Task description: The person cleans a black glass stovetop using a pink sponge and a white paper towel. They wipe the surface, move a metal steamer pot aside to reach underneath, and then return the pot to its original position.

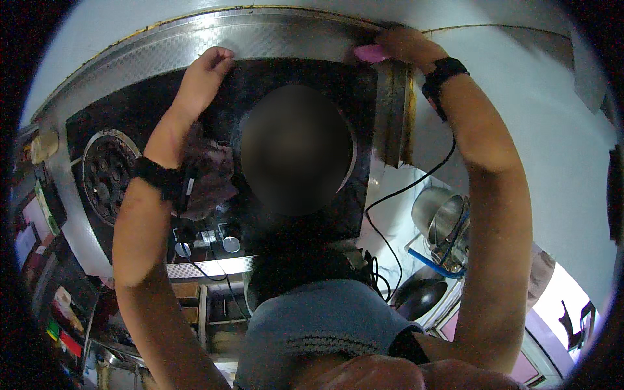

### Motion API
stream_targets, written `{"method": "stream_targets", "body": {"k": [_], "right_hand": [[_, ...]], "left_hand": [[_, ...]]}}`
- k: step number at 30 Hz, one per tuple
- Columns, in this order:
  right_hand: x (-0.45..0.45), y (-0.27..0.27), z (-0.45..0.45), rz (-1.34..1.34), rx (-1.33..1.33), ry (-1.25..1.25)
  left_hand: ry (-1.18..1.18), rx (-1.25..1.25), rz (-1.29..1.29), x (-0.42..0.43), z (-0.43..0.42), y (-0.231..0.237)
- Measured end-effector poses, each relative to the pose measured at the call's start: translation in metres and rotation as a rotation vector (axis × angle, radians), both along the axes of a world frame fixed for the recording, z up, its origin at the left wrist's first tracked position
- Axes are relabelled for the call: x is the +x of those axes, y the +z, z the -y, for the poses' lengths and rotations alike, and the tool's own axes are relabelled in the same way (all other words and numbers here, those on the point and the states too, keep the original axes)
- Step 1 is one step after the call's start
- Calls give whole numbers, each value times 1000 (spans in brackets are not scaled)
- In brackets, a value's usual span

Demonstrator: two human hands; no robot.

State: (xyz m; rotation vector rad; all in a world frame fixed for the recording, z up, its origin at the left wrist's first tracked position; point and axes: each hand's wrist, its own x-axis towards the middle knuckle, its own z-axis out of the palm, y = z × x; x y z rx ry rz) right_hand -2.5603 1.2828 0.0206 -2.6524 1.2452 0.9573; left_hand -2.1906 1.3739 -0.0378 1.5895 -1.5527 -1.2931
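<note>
My right hand (pixel 407 46) is at the far right corner of the steel backsplash strip (pixel 273 34), gripping a pink cloth or sponge (pixel 373 53) against the metal. Motion blur hides its fingertips. Across the black glossy cooktop (pixel 302 73), my left hand (pixel 212 66) hovers or rests by the strip's lower edge, with its fingers curled in and nothing visible in them. Below my left forearm lies a round black burner (pixel 109 175) with a metal ring. A dark, blurred oval (pixel 297 151) covers the middle of the cooktop, so what lies there cannot be told.
Two round knobs (pixel 231 243) sit at the cooktop's front. From my right wristband (pixel 443 78) a black cable (pixel 390 197) hangs towards my body. Steel pots (pixel 438 214) and a black pan (pixel 421 292) stand at the right. Cluttered shelving (pixel 53 234) is at the left.
</note>
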Motion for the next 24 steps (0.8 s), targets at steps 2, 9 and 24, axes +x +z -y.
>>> {"method": "stream_targets", "body": {"k": [2,9,24], "right_hand": [[-13,-8,5,113,31,-31],[-28,-39,23,94,138,-206],[20,-14,5,196,258,-115]], "left_hand": [[10,11,-24,2,-3,1],[31,96,-12,2,2,7],[66,134,-190,2,4,4]]}}
